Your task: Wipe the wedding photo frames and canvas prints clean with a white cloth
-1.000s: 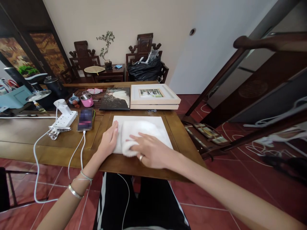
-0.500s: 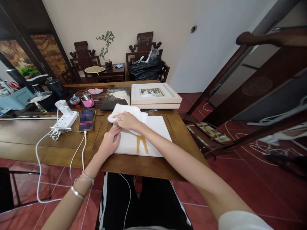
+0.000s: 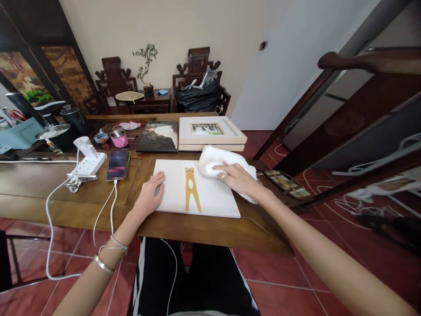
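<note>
A flat white panel (image 3: 171,193) lies on the wooden table, close to its front edge. On its middle is a gold, long-legged piece (image 3: 191,188) with a cat-like head at the top. My left hand (image 3: 151,192) rests on the panel's left edge with its fingers stretched out, holding nothing. My right hand (image 3: 235,176) grips a bunched white cloth (image 3: 226,158) and presses it over the panel's upper right corner. Part of the cloth hangs past the panel's right side, hiding that corner.
Behind the panel are stacked pale wooden picture frames (image 3: 212,131) and a dark photo board (image 3: 158,136). To the left lie a phone (image 3: 117,166) on a charging cable, a white power strip (image 3: 88,163) and a pink cup (image 3: 119,138). A dark wooden chair (image 3: 348,118) stands at right.
My right hand has swept the cloth rightward from the panel's upper left to its upper right, uncovering the gold piece's head. My left hand has stayed at the left edge.
</note>
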Demonstrator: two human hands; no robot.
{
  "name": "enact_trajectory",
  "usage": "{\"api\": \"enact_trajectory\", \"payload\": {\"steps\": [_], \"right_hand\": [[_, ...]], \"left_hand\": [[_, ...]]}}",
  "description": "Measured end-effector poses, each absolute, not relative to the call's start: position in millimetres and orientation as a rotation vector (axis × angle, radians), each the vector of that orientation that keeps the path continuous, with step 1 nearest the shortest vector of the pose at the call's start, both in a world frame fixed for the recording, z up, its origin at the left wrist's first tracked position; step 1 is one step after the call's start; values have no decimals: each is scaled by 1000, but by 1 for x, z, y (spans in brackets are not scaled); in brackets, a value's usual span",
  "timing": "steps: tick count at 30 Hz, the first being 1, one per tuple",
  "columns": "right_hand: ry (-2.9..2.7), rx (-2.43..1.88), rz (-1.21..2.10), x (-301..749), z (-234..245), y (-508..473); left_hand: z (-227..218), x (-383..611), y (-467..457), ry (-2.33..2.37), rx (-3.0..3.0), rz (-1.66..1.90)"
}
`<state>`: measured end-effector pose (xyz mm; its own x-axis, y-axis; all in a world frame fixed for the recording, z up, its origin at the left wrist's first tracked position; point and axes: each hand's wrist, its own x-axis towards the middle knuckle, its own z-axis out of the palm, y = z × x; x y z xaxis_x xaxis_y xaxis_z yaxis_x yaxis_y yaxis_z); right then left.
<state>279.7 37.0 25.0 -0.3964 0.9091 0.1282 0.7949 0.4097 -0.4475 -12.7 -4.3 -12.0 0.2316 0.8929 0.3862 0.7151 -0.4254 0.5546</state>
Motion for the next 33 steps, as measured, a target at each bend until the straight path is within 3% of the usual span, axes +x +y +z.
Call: {"api": "enact_trajectory", "payload": {"steps": [9,23,33], "right_hand": [[-2586,-1186,694,306,38,-54],[-2383,-1239,551,284,23,76],[-2509,-1218,690,305,35,-32]], "left_hand": [[-12,-12,-5,1514,2259,960],[-12,-14,-4,1528,2250,950],[-12,-14,-4,1522,2254,946]]}}
